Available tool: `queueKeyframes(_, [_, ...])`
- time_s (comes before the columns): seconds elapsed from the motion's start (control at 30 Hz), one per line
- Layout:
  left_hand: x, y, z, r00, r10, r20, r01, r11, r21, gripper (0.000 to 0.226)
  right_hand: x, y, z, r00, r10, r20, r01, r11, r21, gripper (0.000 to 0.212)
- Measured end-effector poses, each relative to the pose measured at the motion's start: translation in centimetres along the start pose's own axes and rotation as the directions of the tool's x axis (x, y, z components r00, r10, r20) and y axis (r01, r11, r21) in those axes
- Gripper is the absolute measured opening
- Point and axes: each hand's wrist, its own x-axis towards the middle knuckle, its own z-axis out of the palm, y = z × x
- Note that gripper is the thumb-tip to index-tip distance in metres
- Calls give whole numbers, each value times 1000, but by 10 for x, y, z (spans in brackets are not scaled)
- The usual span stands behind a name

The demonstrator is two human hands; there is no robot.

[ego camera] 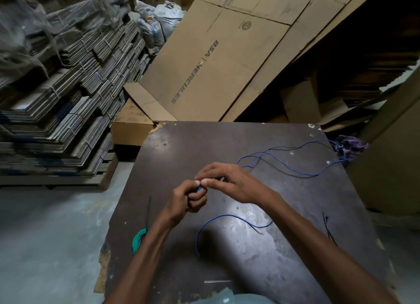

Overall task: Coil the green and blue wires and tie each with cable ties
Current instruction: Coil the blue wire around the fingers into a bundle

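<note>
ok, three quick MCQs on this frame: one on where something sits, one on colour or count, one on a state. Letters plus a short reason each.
1. Where does the green coil lie?
A. near the table's left edge, beside the left forearm
B. at the far right corner
C. on the floor

2. What colour is the wire pinched between the hands?
A. red
B. blue
C. yellow

3. What state is the blue wire in?
A. fully coiled and tied
B. mostly loose across the table
C. still on a spool

Answers:
1 A, the coil sits by the left edge.
2 B, blue shows where the left hand meets the right hand.
3 B, long loops trail to the far right.
</note>
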Motion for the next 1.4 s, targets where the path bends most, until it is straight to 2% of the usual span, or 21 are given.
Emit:
queueKeyframes(0.1, [-1,-1,1,1000,-11,16,14,969,-248,36,1,-3,3,999,28,-39,-30,998,-53,35])
queueKeyframes(0.17, [3,-1,2,999,-6,-48,-10,944,-329,37,4,-4,8,995,36,-93,-43,996,-76,43])
queueKeyframes(0.27, [11,-3,3,972,31,-231,-85,971,-225,35,11,-1,13,978,-1,-206,-37,983,-180,42])
queueKeyframes(0.33, [13,-5,5,956,78,-283,-139,969,-204,33,15,6,15,963,-15,-269,-47,973,-225,38])
queueKeyframes(0.43, [12,-5,10,970,62,-237,-148,920,-363,31,18,14,17,951,-20,-308,-37,983,-179,37])
queueKeyframes(0.53, [8,-2,16,991,15,-130,-93,776,-624,34,20,12,20,949,7,-316,-25,998,-52,42])
queueKeyframes(0.63, [5,0,19,997,37,-70,-76,691,-719,38,23,11,20,957,60,-285,-39,996,80,44])
queueKeyframes(0.7, [3,-1,17,997,33,-66,-70,698,-712,36,23,15,19,962,91,-258,-50,985,163,45])
queueKeyframes(0.77, [1,-3,13,995,7,-97,-69,751,-656,33,22,21,13,959,119,-256,-70,979,193,43])
queueKeyframes(0.9, [-2,-9,11,982,35,-183,-102,922,-372,29,19,29,-11,961,162,-223,-123,976,182,26])
queueKeyframes(1.03, [-4,-6,14,988,62,-145,-97,964,-248,29,17,29,-33,963,142,-227,-117,986,121,26])
queueKeyframes(1.13, [-6,0,14,997,24,-77,-44,960,-277,29,13,29,-47,954,154,-257,-124,984,128,32])
queueKeyframes(1.23, [-7,4,14,1000,-8,-2,6,923,-385,31,11,29,-53,953,170,-252,-137,980,142,39])
queueKeyframes(1.4, [-12,6,6,1000,-24,7,24,883,-469,36,6,34,-67,931,182,-317,-145,980,136,56])
